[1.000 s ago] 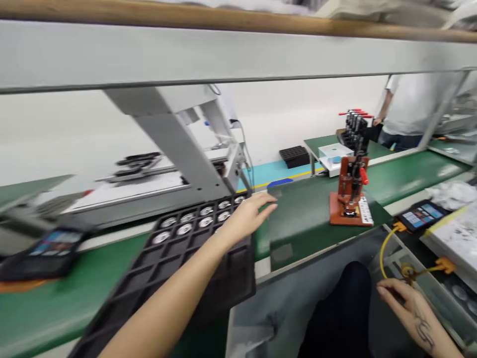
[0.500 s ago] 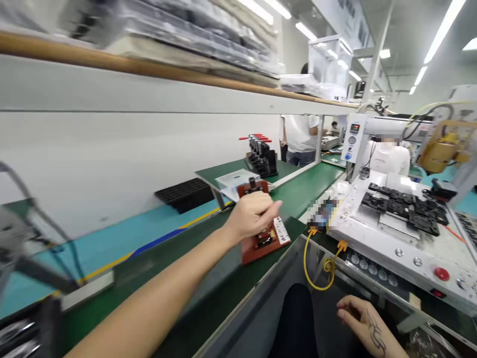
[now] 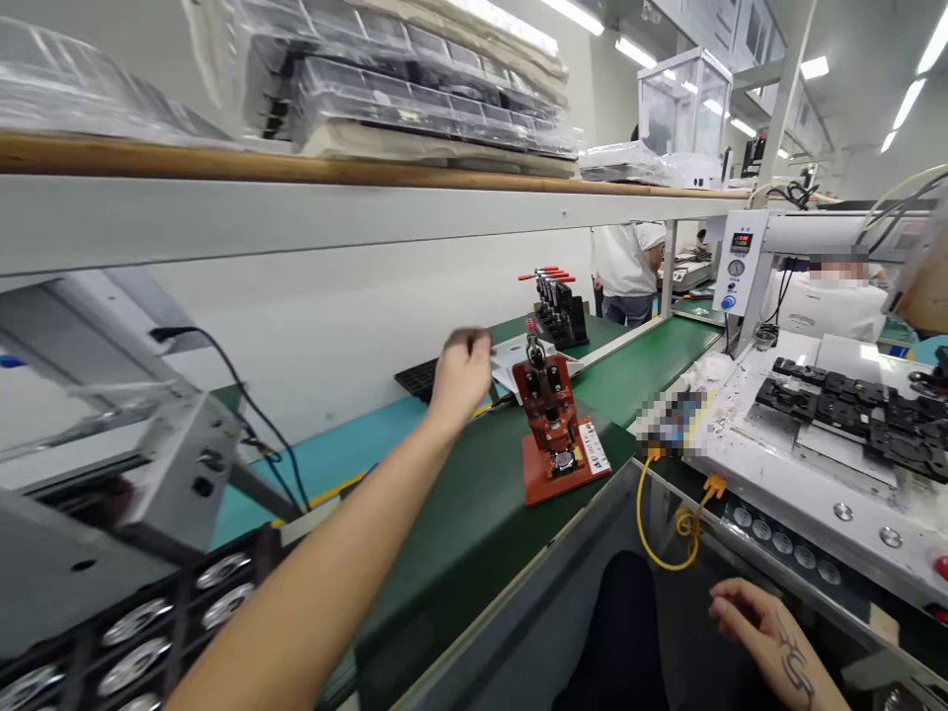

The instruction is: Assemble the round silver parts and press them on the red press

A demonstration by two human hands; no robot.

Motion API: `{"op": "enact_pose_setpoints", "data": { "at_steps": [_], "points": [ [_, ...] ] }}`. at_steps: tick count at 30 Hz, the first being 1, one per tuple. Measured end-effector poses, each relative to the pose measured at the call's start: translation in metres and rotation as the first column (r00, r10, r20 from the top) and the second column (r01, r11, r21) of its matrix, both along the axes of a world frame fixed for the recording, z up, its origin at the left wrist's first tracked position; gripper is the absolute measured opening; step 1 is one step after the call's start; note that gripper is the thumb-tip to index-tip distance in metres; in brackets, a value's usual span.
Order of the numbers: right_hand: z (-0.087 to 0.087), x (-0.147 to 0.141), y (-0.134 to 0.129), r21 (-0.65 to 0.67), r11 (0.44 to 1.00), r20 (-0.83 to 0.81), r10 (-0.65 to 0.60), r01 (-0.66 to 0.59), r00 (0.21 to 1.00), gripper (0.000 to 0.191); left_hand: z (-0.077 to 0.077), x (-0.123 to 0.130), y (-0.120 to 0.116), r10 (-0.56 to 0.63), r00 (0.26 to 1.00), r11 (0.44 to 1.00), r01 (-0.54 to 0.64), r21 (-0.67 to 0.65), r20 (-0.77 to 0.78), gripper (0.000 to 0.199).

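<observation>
My left hand [image 3: 460, 380] is stretched forward over the green bench, just left of a red-brown toggle clamp fixture [image 3: 546, 415]. Its fingers are bent together around a blurred dark shape at their tips, which I cannot make out. The fixture stands with its red-tipped lever upright, apart from my hand. On its base, beside a white label with writing, sits a round metal part [image 3: 564, 460]. My right hand [image 3: 751, 622] hangs low by my leg at the right, holding nothing, with fingers loosely curved and the thumb apart.
Several red-handled clamps [image 3: 559, 306] stand on a side table behind. A white machine [image 3: 822, 484] with black fixtures is at right, a yellow cable [image 3: 656, 553] hanging below it. A black tray of round metal parts [image 3: 189, 592] lies lower left. A shelf [image 3: 333, 212] crosses above.
My left hand has moved left off the clamp fixture, uncovering its raised lever and the round part. My right hand stays low by my leg. The view has swung left.
</observation>
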State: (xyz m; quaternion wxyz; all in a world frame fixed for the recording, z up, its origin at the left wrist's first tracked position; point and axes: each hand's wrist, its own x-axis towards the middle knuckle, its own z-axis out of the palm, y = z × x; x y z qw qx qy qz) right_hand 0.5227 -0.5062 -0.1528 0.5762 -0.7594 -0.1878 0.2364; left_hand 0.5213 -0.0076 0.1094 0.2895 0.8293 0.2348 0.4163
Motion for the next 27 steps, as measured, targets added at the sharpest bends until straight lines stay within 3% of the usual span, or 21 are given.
{"op": "enact_pose_setpoints", "data": {
  "at_steps": [3,6,8,10,13,17,23,25,27],
  "points": [
    [-0.019,0.002,-0.014,-0.005,1.000,-0.036,-0.029,0.029,0.999,0.052,-0.060,-0.037,-0.010,-0.161,0.948,0.981,0.122,-0.153,-0.276,0.037],
    [-0.024,0.006,-0.014,0.004,0.999,-0.057,-0.041,0.041,0.998,0.051,-0.110,-0.047,-0.032,-0.359,0.820,0.924,0.248,-0.290,-0.445,0.033],
    [-0.019,0.007,-0.007,0.009,1.000,-0.045,-0.022,0.023,0.999,0.050,-0.133,-0.040,-0.042,-0.406,0.774,0.907,0.276,-0.318,-0.486,0.032],
    [-0.012,0.005,0.001,0.008,1.000,-0.029,0.009,-0.008,1.000,0.049,-0.146,-0.029,-0.047,-0.408,0.761,0.908,0.285,-0.306,-0.504,0.030],
    [-0.002,0.001,0.007,-0.007,1.000,-0.025,0.028,-0.028,0.999,0.050,-0.154,-0.015,-0.048,-0.398,0.757,0.916,0.297,-0.270,-0.518,0.027],
    [-0.001,-0.003,0.003,-0.050,0.999,-0.040,0.012,-0.014,0.999,0.056,-0.153,-0.012,-0.051,-0.397,0.769,0.918,0.321,-0.234,-0.501,0.022],
    [-0.001,0.002,0.013,0.023,0.999,-0.059,0.025,-0.024,0.998,0.058,-0.136,-0.043,-0.074,-0.423,0.796,0.905,0.347,-0.245,-0.433,0.022],
    [0.012,0.001,0.029,0.090,0.995,-0.064,0.059,-0.053,0.996,0.062,-0.126,-0.062,-0.095,-0.513,0.759,0.856,0.421,-0.299,-0.400,0.028],
    [0.034,-0.003,0.050,0.168,0.983,-0.053,0.087,-0.077,0.995,0.063,-0.116,-0.079,-0.125,-0.657,0.668,0.748,0.522,-0.410,-0.349,0.033]
  ]
}}
